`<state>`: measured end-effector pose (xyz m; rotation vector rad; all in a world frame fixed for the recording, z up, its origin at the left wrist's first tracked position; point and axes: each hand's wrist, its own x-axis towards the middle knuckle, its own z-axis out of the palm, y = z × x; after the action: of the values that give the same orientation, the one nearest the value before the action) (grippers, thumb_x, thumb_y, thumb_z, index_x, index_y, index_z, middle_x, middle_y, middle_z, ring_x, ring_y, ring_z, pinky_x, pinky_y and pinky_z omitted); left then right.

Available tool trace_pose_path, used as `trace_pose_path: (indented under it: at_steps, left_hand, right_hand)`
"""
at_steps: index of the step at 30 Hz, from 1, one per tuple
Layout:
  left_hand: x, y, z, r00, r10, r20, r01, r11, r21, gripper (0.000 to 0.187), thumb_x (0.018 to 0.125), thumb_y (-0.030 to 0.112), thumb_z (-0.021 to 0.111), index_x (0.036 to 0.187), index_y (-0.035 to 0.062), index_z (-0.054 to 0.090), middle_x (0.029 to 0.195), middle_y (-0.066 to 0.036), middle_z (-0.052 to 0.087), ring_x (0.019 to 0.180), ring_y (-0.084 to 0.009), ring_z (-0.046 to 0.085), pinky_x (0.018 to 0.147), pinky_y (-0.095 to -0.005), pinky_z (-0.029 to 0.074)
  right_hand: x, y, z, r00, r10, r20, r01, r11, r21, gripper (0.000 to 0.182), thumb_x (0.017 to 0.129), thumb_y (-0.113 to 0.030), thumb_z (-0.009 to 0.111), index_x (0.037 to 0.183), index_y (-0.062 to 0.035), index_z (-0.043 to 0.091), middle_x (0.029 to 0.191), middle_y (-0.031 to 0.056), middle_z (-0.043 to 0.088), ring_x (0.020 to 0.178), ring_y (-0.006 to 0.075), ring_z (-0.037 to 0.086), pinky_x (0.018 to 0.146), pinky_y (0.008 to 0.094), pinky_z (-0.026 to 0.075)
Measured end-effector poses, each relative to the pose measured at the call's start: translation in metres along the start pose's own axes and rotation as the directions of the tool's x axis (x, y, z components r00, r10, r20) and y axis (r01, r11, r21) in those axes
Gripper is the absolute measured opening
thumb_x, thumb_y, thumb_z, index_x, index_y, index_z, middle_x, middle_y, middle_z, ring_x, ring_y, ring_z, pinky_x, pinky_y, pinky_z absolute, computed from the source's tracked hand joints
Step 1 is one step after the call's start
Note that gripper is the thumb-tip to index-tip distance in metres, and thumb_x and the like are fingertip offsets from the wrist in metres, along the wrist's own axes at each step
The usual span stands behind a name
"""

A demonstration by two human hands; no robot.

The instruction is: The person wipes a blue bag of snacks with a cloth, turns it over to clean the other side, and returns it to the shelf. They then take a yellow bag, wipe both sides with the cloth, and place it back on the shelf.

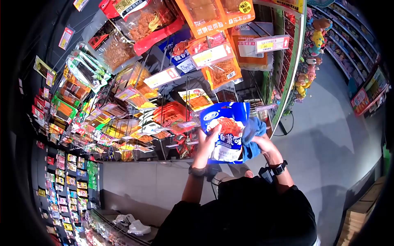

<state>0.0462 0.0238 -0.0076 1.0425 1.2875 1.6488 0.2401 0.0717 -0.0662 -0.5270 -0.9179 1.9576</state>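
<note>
A blue snack bag (223, 143) with a picture of red food is held upright in front of my body, below the hanging packets. My left hand (207, 141) grips its left side, the thumb lying across the front. At the bag's right edge, my right hand (261, 143) is closed on a blue cloth (251, 137), which lies against the bag. Part of the cloth and some of my right fingers are hidden. A similar blue packet (178, 51) hangs on the rack behind, above my left hand.
Hooks with snack packets (172, 115) and price tags (273, 44) fill the rack ahead and to the left. Plush toys (316, 39) hang on the rack end at right. Cardboard boxes (361, 211) stand at lower right, and white plastic bags (137, 226) lie at lower left.
</note>
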Motion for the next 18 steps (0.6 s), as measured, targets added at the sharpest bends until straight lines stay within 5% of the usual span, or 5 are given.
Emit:
trace_pose_path:
  at_steps: [5, 13, 14, 17, 18]
  left_hand:
    - [0.042, 0.046, 0.009, 0.973, 0.222, 0.064, -0.221, 0.975, -0.026, 0.020, 0.076, 0.000, 0.068, 0.094, -0.0032, 0.060, 0.088, -0.006, 0.065, 0.077, -0.0110, 0.062, 0.070, -0.0244, 0.051]
    - [0.114, 0.076, 0.021, 0.908, 0.418, -0.020, -0.410, 0.898, 0.157, 0.019, 0.077, 0.013, 0.070, 0.086, -0.0029, 0.065, 0.076, -0.003, 0.065, 0.064, -0.0053, 0.057, 0.054, -0.0209, 0.044]
    - [0.115, 0.083, 0.019, 0.966, 0.258, -0.022, -0.253, 0.958, 0.132, 0.019, 0.079, 0.013, 0.069, 0.087, -0.0030, 0.064, 0.077, -0.003, 0.065, 0.064, -0.0048, 0.057, 0.055, -0.0207, 0.044]
    - [0.152, 0.074, 0.021, 0.859, 0.511, -0.024, -0.507, 0.857, 0.092, 0.023, 0.080, 0.013, 0.066, 0.096, -0.0034, 0.062, 0.087, -0.005, 0.065, 0.074, -0.0103, 0.059, 0.070, -0.0268, 0.047]
    - [0.155, 0.075, 0.021, 0.902, 0.431, 0.009, -0.431, 0.899, 0.075, 0.024, 0.079, 0.012, 0.067, 0.098, -0.0028, 0.061, 0.091, -0.006, 0.065, 0.078, -0.0121, 0.059, 0.072, -0.0279, 0.047]
  right_hand:
    - [0.032, -0.024, -0.004, 0.995, -0.076, -0.061, 0.076, 0.997, -0.005, 0.040, 0.073, -0.001, 0.062, 0.111, -0.0050, 0.052, 0.099, 0.0004, 0.060, 0.089, 0.0112, 0.057, 0.081, 0.0276, 0.047]
    - [0.052, -0.061, 0.015, 0.955, -0.188, -0.229, 0.177, 0.982, -0.067, 0.035, 0.080, -0.012, 0.060, 0.114, -0.0062, 0.050, 0.100, 0.0013, 0.057, 0.088, 0.0122, 0.057, 0.077, 0.0270, 0.048]
    - [0.056, -0.056, 0.001, 0.961, -0.148, -0.232, 0.147, 0.989, -0.022, 0.032, 0.081, -0.016, 0.060, 0.110, -0.0064, 0.053, 0.093, 0.0026, 0.060, 0.080, 0.0146, 0.060, 0.072, 0.0285, 0.050]
    - [0.057, -0.049, -0.022, 0.969, -0.057, -0.240, 0.103, 0.978, 0.180, 0.033, 0.079, -0.029, 0.062, 0.104, -0.0077, 0.056, 0.091, 0.0040, 0.061, 0.079, 0.0173, 0.059, 0.072, 0.0303, 0.050]
    - [0.049, -0.054, -0.018, 0.967, -0.079, -0.241, 0.125, 0.975, 0.183, 0.031, 0.080, -0.029, 0.061, 0.102, -0.0081, 0.056, 0.089, 0.0035, 0.061, 0.076, 0.0172, 0.059, 0.070, 0.0301, 0.050]
